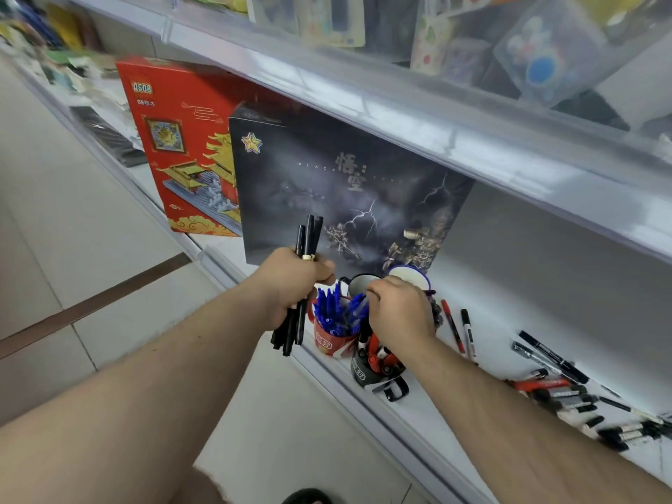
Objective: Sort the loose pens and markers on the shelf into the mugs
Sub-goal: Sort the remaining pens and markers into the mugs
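Note:
My left hand [291,281] grips a bundle of several black pens [303,285], held upright just left of the mugs. A red mug [332,340] on the white shelf [418,405] is packed with blue pens [332,311]. My right hand [398,311] hovers over the mugs with curled fingers pinching a blue pen [358,303] at the red mug's rim. A black mug [367,369] below that hand holds red and white markers. Behind stand a black mug [358,283] and a blue-rimmed mug [409,276]. Loose pens and markers [560,391] lie on the shelf to the right.
A dark box [345,191] and a red box [178,140] stand on the shelf behind the mugs. An upper shelf [400,103] overhangs close above. Two markers [460,331] lie just right of the mugs. Tiled floor [91,249] is on the left.

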A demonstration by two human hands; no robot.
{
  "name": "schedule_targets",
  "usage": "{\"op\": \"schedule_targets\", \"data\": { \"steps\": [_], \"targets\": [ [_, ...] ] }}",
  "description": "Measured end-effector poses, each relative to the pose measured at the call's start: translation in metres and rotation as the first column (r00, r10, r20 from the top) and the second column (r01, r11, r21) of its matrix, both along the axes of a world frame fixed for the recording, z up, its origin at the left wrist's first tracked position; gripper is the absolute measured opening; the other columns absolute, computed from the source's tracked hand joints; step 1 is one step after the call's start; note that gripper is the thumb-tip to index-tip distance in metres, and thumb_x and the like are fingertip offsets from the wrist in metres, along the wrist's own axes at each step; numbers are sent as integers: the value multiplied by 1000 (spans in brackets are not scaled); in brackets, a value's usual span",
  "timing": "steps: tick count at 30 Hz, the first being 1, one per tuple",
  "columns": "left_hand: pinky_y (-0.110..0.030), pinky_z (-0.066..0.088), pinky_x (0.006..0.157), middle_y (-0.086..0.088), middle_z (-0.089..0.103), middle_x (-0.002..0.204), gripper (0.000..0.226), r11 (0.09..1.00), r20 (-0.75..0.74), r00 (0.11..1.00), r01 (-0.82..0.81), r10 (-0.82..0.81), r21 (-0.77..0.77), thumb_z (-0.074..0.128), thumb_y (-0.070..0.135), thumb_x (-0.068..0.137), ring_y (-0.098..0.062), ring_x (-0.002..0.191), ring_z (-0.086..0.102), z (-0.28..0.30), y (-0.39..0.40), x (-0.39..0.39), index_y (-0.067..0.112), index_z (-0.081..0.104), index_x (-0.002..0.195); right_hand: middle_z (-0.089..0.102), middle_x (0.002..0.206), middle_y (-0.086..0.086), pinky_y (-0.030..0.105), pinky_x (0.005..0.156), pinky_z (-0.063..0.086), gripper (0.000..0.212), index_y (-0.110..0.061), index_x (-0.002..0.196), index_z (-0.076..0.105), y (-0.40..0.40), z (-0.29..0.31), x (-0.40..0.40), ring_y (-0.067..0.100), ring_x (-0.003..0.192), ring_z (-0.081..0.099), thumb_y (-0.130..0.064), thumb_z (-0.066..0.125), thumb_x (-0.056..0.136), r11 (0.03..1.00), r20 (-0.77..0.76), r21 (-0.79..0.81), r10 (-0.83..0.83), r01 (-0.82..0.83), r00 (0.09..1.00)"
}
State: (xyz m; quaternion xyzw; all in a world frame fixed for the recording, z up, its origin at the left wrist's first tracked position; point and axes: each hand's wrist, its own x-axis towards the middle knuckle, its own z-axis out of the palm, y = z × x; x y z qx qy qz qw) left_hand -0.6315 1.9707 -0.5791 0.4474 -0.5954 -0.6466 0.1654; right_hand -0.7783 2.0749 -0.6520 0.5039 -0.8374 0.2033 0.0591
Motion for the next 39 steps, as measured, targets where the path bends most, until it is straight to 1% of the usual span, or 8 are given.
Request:
{"op": "schedule_targets", "data": {
  "steps": [9,14,17,19,21,23,30,39],
  "targets": [
    [-20,42,47,0,70,77,18,922,-305,946,212,-111,324,53,1,96,-10,52,49,10,11,-8,12,66,95,68,106,5,33,87,43,23,-20,103,72,-35,-32,14,27,105,58,-11,57,87,905,0,424,-40,36,999],
    [-20,51,51,-5,73,84,20,871,-437,891,307,-121,383,51,-2,94,-12,55,58,16,16,-4,9,67,97,68,94,-2,29,72,42,17,-24,88,71,-23,-12,16,21,92,60,-23,55,94,972,285,219,-150,88,947],
    [-24,56,57,-5,74,86,21,869,-544,835,326,-81,371,56,1,82,-15,61,66,19,21,-4,10,64,100,66,69,-9,24,57,43,22,-16,78,70,14,24,35,8,62,61,-21,57,95,951,724,-143,-89,275,684],
    [-26,59,62,-4,74,87,24,862,-621,783,339,-35,378,57,3,76,-16,66,69,21,25,-8,12,63,98,63,63,-1,25,50,38,29,-5,81,67,43,46,55,10,47,53,-24,55,98,896,934,-166,9,412,357],
    [-28,59,64,-3,74,87,23,844,-689,724,365,7,393,55,2,76,-17,67,70,24,32,-14,14,61,94,65,67,11,30,50,35,38,-1,95,66,66,61,71,17,48,50,-34,47,102,890,994,-112,95,442,61],
    [-30,59,69,-2,74,88,22,820,-734,679,408,21,402,54,1,76,-17,70,71,26,41,-22,16,60,91,66,75,18,30,50,37,48,0,106,65,78,72,81,21,51,51,-43,43,101,903,980,-103,163,417,-112],
    [-46,53,96,-9,69,121,53,747,-769,628,567,-119,347,56,-7,68,-29,105,69,35,69,-40,12,63,117,68,63,5,33,55,41,21,-4,94,65,106,95,83,14,49,55,-16,50,102,836,965,-259,202,484,167],
    [-44,46,101,-1,65,131,77,731,-705,652,619,-278,285,39,-7,60,-21,117,64,44,101,-59,15,53,133,70,69,11,33,52,46,10,-6,90,67,130,98,81,23,56,57,-11,60,96,772,952,-296,193,562,236]
  ]
}}
